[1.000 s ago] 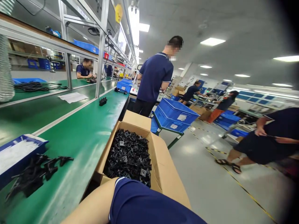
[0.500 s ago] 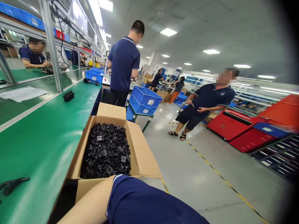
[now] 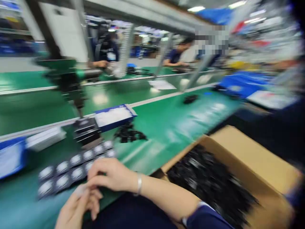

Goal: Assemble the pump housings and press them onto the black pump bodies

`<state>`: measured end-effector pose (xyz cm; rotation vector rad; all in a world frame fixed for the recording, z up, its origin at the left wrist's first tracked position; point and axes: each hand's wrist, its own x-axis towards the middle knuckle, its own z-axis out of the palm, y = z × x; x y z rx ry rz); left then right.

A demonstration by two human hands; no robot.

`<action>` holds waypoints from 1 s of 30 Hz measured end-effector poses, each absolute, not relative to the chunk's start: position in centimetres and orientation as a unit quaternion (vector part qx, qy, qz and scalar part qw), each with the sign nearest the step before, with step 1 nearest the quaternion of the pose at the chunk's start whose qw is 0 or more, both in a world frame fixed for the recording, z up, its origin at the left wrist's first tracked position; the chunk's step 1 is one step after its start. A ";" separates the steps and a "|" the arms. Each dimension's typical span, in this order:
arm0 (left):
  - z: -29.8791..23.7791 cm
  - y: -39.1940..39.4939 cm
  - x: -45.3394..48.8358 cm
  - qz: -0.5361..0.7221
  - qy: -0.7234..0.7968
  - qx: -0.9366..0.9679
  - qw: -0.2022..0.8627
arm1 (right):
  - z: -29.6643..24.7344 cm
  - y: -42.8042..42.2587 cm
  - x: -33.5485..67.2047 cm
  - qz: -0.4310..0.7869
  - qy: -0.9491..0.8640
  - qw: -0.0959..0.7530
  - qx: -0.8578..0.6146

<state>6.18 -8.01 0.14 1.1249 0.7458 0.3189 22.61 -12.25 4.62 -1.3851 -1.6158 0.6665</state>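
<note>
At the near edge of the green belt [image 3: 166,127] our two hands meet just in front of us. Our right hand [image 3: 111,175], with a bracelet [image 3: 139,183] at the wrist, has its fingers curled downward, their tips against those of our left hand [image 3: 75,208], which lies below it with its fingers loosely bent. Something pale may sit between the fingertips, but the blur is too strong for us to tell whether either hand pinches anything. Just beyond the right hand lie rows of pale discs [image 3: 63,167] on a dark strip. Farther off stand a blue bin [image 3: 111,125] of white pieces and, beside it, a small pile [image 3: 128,135] of black parts. To our right, a box [image 3: 252,159] sits against the belt's edge, full of black parts [image 3: 209,181]. We judge that the hands are working a small piece together by the discs, and that any further move calls for a steady view and fine fingertip work close to those rows.
</note>
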 end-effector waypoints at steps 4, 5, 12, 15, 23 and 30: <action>-1.6 -6.9 3.3 0.199 0.381 0.505 0.748 | 3.3 -10.0 23.6 0.288 -0.569 0.526 -0.562; -2.0 -6.6 3.0 0.201 0.381 0.499 0.752 | 3.3 -9.3 23.8 0.280 -0.571 0.518 -0.571; -2.7 -6.3 2.4 0.209 0.362 0.492 0.763 | 3.4 -5.3 21.1 0.177 -0.710 0.435 -0.525; -2.3 -5.7 2.1 0.212 0.367 0.542 0.726 | 2.6 -4.0 19.7 0.152 -0.745 0.411 -0.502; -1.7 -4.1 1.3 0.230 0.377 0.596 0.670 | 1.6 -3.0 19.0 0.123 -0.766 0.369 -0.512; -2.1 -3.9 1.3 0.234 0.370 0.620 0.651 | 3.0 -2.6 19.4 0.058 -0.792 0.331 -0.509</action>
